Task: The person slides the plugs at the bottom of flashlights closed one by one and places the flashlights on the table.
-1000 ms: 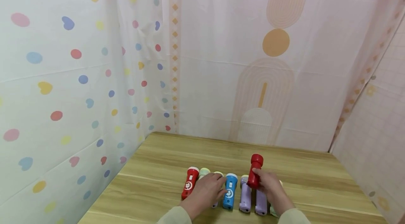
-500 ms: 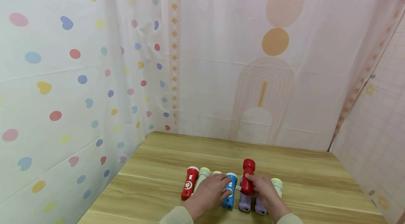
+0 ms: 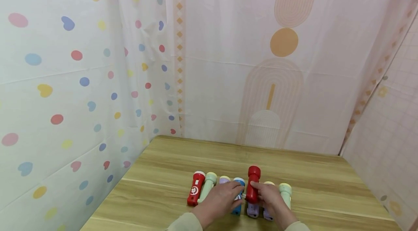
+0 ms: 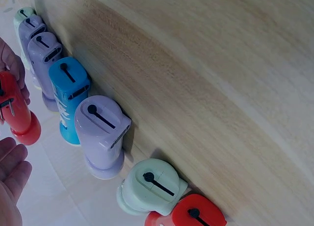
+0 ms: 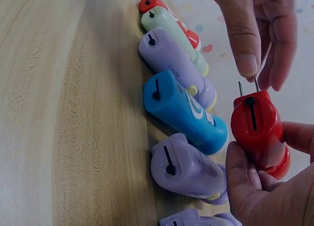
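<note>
In the head view my right hand (image 3: 271, 197) holds a red flashlight (image 3: 253, 186) above the row on the table, its wide head pointing away. The right wrist view shows two metal plug prongs (image 5: 241, 89) sticking out of its side, near a black sliding piece in its tail end. My left hand (image 3: 222, 199) reaches over the blue flashlight (image 3: 239, 210) towards the prongs. Its thumb tip (image 5: 248, 65) is right at one prong, the other fingers loosely bent behind. In the left wrist view the left fingertips (image 4: 17, 159) show nothing gripped between them.
Several flashlights lie side by side on the wooden table (image 3: 156, 165): a red one (image 3: 196, 187), a green one (image 3: 207, 186), a purple one (image 4: 103, 132), two more purple ones, and a green one (image 3: 286, 193) at the right. Patterned curtains (image 3: 212, 60) hang around the table.
My right hand has brought the red flashlight left and down, turning it so the prongs show. My left hand has shifted slightly right, its fingers coming close to the prongs.
</note>
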A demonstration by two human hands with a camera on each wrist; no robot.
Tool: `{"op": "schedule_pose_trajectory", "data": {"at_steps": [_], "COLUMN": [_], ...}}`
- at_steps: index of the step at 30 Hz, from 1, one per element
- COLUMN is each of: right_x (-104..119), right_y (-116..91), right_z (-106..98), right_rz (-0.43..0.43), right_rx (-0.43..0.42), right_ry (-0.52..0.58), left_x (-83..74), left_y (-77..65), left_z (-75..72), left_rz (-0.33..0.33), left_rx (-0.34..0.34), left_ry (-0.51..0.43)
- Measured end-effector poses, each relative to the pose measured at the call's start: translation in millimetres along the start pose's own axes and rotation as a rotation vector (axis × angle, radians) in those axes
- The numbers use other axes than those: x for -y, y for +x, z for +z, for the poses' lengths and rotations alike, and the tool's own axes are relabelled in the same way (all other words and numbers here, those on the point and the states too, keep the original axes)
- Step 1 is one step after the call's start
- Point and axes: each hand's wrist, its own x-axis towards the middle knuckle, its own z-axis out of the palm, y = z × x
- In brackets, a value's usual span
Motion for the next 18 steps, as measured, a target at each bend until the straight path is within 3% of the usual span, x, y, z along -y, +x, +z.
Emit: {"op": "schedule_pose_trajectory", "data": {"at_steps": [4, 13, 18], "right_x": [0.0, 1.6, 1.4], "right_y": [-1.4, -4.8, -4.3], "right_z": [1.2, 5.2, 5.4], "right_rz": [0.0, 0.026, 0.043], "right_rx": [0.011, 0.007, 0.024], "right_ry": [0.013, -0.006, -0.022], "left_x": [-1.7, -4.8, -5.8], "left_y": [0.8, 2.1, 1.1], "left_z": [-0.2, -4.1, -3.8], "left_rz": [0.007, -0.002, 0.01], "left_rx": [-0.007, 0.05, 0.04], "left_ry": [0.006, -0.008, 0.006]}}
